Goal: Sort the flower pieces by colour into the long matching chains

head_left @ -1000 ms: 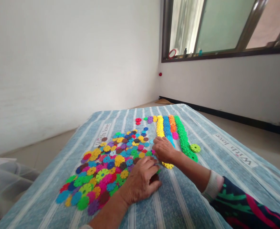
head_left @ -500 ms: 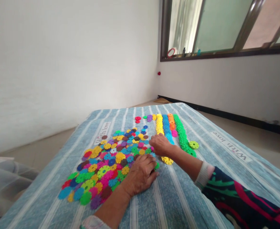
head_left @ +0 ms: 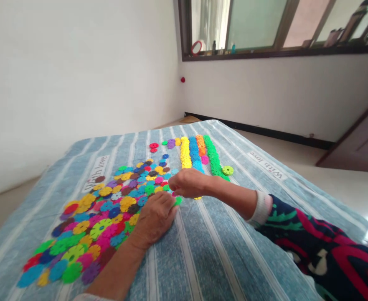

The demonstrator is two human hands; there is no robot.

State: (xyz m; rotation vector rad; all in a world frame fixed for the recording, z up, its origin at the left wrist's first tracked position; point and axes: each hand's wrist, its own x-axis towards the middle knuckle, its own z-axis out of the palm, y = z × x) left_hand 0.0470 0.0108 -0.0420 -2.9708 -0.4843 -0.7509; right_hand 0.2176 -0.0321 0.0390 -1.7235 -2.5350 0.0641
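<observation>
Loose plastic snowflake discs in many colours (head_left: 100,228) lie in a broad pile on the striped cloth. My left hand (head_left: 157,215) rests at the pile's right edge, fingers bent. A green snowflake disc (head_left: 178,201) shows between its thumb and fingertips. Just beyond it, my right hand (head_left: 186,182) is closed with fingertips pointing down, and what they pinch is hidden. A small pink disc (head_left: 173,194) shows beneath them. Past my right hand run overlapping rows of yellow discs (head_left: 185,152), blue discs (head_left: 194,148), orange discs (head_left: 200,144) and green discs (head_left: 213,156).
A lime-green disc (head_left: 227,170) lies right of the green row. Red discs (head_left: 153,146) and purple discs (head_left: 171,144) sit near the far edge. The striped cloth (head_left: 234,234) covers the table. White walls and a window (head_left: 255,25) stand beyond.
The view has turned right and tilted a little down. My right hand has drawn back from the yellow row towards my left hand, which stays by the green disc.
</observation>
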